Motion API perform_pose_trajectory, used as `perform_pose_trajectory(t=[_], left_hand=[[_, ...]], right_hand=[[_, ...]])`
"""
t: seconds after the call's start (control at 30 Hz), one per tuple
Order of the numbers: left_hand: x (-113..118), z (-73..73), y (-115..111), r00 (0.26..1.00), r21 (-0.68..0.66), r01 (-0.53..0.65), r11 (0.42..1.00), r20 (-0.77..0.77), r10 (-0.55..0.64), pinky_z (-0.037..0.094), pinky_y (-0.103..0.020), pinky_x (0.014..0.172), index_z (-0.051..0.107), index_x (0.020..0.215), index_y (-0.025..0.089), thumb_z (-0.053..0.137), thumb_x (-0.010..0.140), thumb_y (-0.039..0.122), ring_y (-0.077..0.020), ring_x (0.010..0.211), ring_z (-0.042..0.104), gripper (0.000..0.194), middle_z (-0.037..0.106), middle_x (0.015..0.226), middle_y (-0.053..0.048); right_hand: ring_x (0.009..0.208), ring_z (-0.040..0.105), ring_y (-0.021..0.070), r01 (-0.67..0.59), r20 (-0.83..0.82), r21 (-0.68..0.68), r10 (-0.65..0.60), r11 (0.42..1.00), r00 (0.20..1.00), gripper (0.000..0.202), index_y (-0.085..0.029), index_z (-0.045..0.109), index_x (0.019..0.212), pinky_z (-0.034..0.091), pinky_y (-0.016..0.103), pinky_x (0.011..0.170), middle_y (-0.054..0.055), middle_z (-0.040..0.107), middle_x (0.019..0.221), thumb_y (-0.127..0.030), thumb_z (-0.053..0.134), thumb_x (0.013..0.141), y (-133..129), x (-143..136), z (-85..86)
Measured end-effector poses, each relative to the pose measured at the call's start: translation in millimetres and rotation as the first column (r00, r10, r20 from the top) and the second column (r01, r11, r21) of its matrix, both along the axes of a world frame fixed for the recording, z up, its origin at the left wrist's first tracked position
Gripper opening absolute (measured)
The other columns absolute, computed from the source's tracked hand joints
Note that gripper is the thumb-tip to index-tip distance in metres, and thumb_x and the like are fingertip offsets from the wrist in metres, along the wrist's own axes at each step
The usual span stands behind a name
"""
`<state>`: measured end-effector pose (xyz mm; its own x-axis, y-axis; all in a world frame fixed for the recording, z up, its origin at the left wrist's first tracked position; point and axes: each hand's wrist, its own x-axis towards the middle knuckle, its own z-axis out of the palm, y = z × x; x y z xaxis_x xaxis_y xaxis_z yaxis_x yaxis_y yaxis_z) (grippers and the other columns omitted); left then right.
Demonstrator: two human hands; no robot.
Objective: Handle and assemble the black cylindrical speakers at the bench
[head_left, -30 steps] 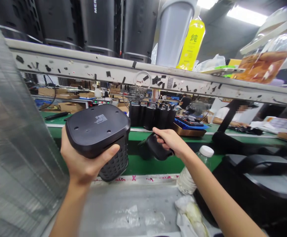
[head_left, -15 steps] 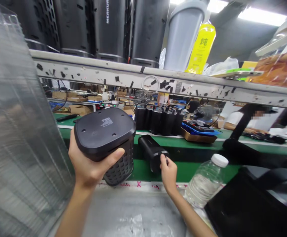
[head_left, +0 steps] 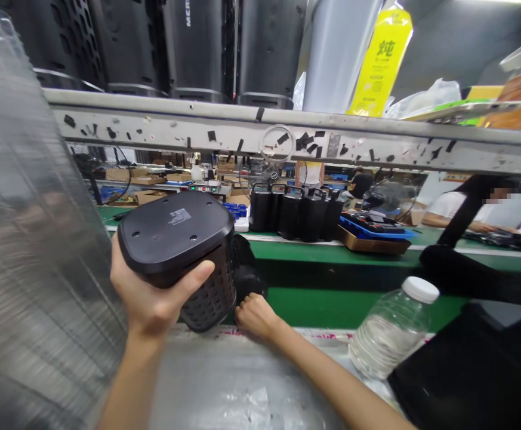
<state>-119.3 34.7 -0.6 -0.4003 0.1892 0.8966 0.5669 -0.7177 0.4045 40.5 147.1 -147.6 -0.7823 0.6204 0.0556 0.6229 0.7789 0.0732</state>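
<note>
Left hand holds the black speaker housing up off the tabletop, base tilted toward the camera, fingers wrapped around the grille wall w/ thumb pressed on the near edge of the base. Right hand sits low at approx 4 o'clock of the housing, fingers curled at a small black part tucked just behind and beside the grille; can't tell if it's actually gripped or only touched, since the housing hides most of it. Judging by this, the two pieces are brought together but not visibly joined, so fitting looks to be in hand, not done. Housing looks like a rounded-square matte black shell: flat base w/ several screw holes and a small white label, perforated mesh sides. Other stuff: clear water bottle at 3 o'clock, row of black units on the green conveyor at 1 o'clock, stacked clear trays at 9 o'clock.
</note>
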Motion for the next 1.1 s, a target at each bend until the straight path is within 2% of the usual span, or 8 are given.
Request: perform_pose_trajectory(t=[0.17,0.27,0.4,0.53,0.63,0.8,0.93,1.1], left_hand=[[-0.2,1.0,0.1,1.0,0.015,0.016,1.0,0.005,-0.016,0.051,-0.063,0.093,0.06,0.119,0.026,0.087,0.061,0.039,-0.0374,0.104,0.064,0.065,0.066,0.114,-0.01],[-0.9,1.0,0.1,0.999,0.015,0.035,0.999,-0.003,-0.035,0.051,-0.063,0.094,0.061,0.12,0.024,0.087,0.062,0.038,-0.0382,0.105,0.064,0.065,0.066,0.116,-0.012],[-0.2,0.8,-0.2,0.999,0.014,0.043,0.999,0.022,-0.044,0.05,-0.061,0.096,0.063,0.119,0.023,0.089,0.059,0.039,-0.0387,0.108,0.063,0.067,0.065,0.118,-0.012],[4.0,0.1,-0.1,0.998,0.006,0.044,0.999,0.046,-0.045,0.052,-0.058,0.096,0.064,0.115,0.022,0.09,0.057,0.043,-0.0373,0.107,0.064,0.067,0.065,0.115,-0.011],[7.8,-1.0,0.4,0.996,-0.026,0.085,0.996,0.04,-0.084,0.052,-0.054,0.096,0.062,0.118,0.022,0.09,0.057,0.042,-0.0357,0.108,0.064,0.07,0.065,0.117,-0.011],[12.7,-2.6,1.3,0.988,-0.031,0.154,0.988,0.023,-0.153,0.052,-0.045,0.095,0.058,0.124,0.018,0.09,0.058,0.04,-0.0324,0.107,0.064,0.077,0.065,0.116,-0.012],[15.9,-2.0,1.9,0.988,-0.051,0.156,0.986,0.008,-0.156,0.054,-0.04,0.094,0.058,0.126,0.019,0.087,0.061,0.039,-0.0294,0.105,0.065,0.074,0.066,0.115,-0.011],[17.1,-2.7,1.6,0.986,-0.057,0.168,0.984,0.003,-0.169,0.054,-0.037,0.092,0.058,0.122,0.019,0.089,0.058,0.04,-0.0284,0.102,0.066,0.075,0.066,0.113,-0.009]], right_hand=[[0.088,0.066,0.0181,0.078,-0.148,-0.087,-0.09,0.993,0.985,0.021,-0.013,0.065,0.081,0.051,0.041,0.09,0.003,0.069,0.083,-0.031,0.065,0.092,-0.9,3.7,2.8],[0.077,0.063,0.0156,0.207,-0.398,-0.181,-0.264,0.962,0.879,0.027,-0.015,0.062,0.075,0.052,0.038,0.083,-0.001,0.063,0.072,-0.034,0.063,0.093,1.3,22.4,-1.0],[0.05,0.048,0.0091,0.295,-0.695,-0.436,-0.527,0.85,0.489,0.045,-0.016,0.051,0.065,0.045,0.024,0.055,-0.008,0.043,0.054,-0.045,0.049,0.1,18.4,60.4,-8.4],[0.039,0.031,0.0067,0.145,-0.747,-0.645,-0.659,0.75,0.086,0.053,-0.019,0.043,0.062,0.036,0.021,0.044,-0.012,0.026,0.048,-0.055,0.042,0.101,38.0,89.7,-12.3],[0.039,0.032,0.0067,0.011,-0.711,-0.702,-0.699,0.712,-0.079,0.055,-0.02,0.04,0.06,0.036,0.021,0.044,-0.012,0.025,0.047,-0.058,0.04,0.1,41.9,92.0,-15.5],[0.04,0.035,0.0065,-0.097,-0.664,-0.73,-0.736,0.677,-0.137,0.055,-0.018,0.042,0.058,0.032,0.02,0.042,-0.01,0.034,0.047,-0.055,0.046,0.099,35.5,73.7,-23.5],[0.042,0.042,0.0078,-0.104,-0.674,-0.717,-0.724,0.689,-0.148,0.053,-0.018,0.046,0.061,0.038,0.022,0.047,-0.009,0.04,0.048,-0.053,0.044,0.1,30.6,70.9,-21.8],[0.047,0.048,0.0086,-0.099,-0.733,-0.67,-0.676,0.736,-0.074,0.034,-0.015,0.059,0.076,0.041,0.022,0.052,-0.009,0.047,0.051,-0.04,0.054,0.099,24.5,74.8,-10.1]])
